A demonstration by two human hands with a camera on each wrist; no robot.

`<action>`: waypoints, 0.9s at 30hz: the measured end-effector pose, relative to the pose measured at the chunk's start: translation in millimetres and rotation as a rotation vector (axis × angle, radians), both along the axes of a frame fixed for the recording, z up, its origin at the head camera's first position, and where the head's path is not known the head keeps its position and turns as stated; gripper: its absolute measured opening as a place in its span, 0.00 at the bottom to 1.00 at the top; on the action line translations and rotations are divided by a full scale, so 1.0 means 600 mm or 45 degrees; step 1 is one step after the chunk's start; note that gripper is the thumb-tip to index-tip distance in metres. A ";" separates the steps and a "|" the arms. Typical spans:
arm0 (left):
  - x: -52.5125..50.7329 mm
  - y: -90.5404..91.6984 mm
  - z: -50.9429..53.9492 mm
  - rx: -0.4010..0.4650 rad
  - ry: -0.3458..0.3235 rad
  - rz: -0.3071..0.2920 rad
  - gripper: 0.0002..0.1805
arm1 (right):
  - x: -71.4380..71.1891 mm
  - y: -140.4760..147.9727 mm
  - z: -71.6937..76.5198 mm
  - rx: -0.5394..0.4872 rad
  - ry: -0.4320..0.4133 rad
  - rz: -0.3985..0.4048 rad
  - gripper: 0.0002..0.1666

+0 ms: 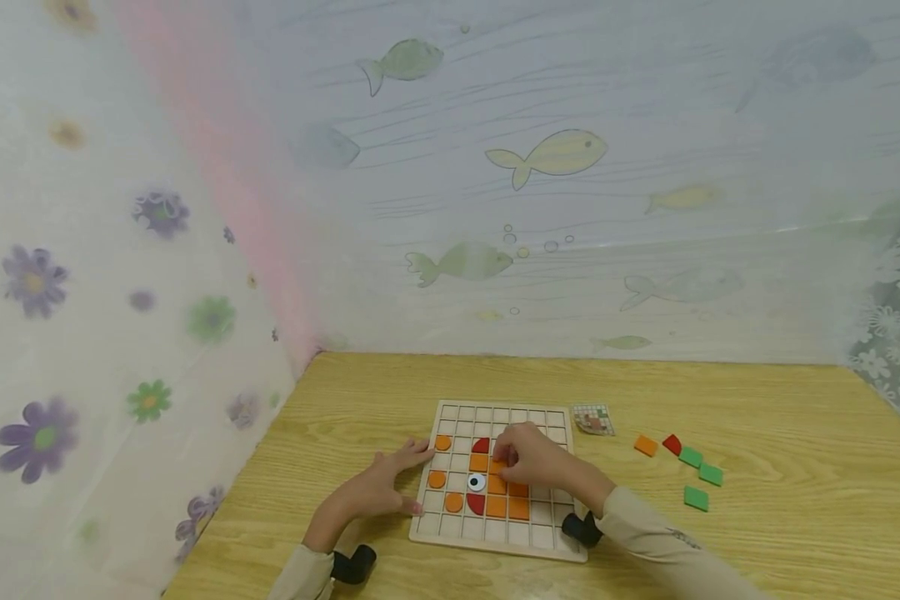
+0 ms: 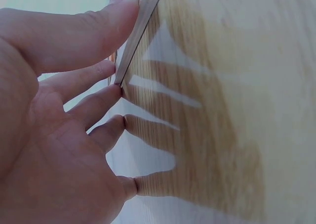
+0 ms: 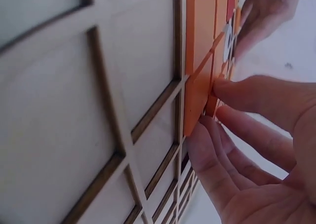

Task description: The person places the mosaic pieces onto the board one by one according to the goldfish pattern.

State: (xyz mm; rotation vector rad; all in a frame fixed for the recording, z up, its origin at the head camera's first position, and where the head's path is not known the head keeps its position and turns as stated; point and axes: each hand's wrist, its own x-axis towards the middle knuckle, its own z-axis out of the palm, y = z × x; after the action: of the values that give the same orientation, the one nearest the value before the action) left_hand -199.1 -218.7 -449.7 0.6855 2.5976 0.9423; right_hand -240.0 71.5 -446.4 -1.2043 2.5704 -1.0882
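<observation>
A wooden grid board (image 1: pixel 510 538) lies on the table, with orange squares (image 1: pixel 497 507), orange discs (image 1: pixel 437 479), red quarter-round tiles (image 1: pixel 476 504) and a white eye tile (image 1: pixel 477 482) in its cells. My right hand (image 1: pixel 534 457) reaches over the middle of the board. Its thumb and fingers pinch an orange square tile (image 3: pixel 212 105), mostly hidden by the fingers, next to other orange squares. My left hand (image 1: pixel 378 485) is at the board's left edge with its fingers spread. In the left wrist view its thumb lies on the board's rim (image 2: pixel 140 31) and its fingertips touch the table.
A small pattern card (image 1: pixel 593 419) lies by the board's upper right corner. Farther right are a loose orange square (image 1: pixel 646 446), a red quarter-round tile (image 1: pixel 672 444) and green squares (image 1: pixel 710 475). Fabric walls with fish and flower prints stand behind and left of the table (image 1: pixel 780 517).
</observation>
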 end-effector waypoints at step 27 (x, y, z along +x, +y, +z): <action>0.003 0.003 0.001 0.015 0.018 0.001 0.44 | 0.018 0.026 0.004 0.023 0.042 -0.012 0.05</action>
State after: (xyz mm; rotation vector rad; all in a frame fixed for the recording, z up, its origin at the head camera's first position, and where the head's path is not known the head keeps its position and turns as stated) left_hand -197.1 -216.9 -449.1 0.6962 2.6067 0.9567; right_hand -229.4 86.9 -443.7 -1.2169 2.6072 -1.0532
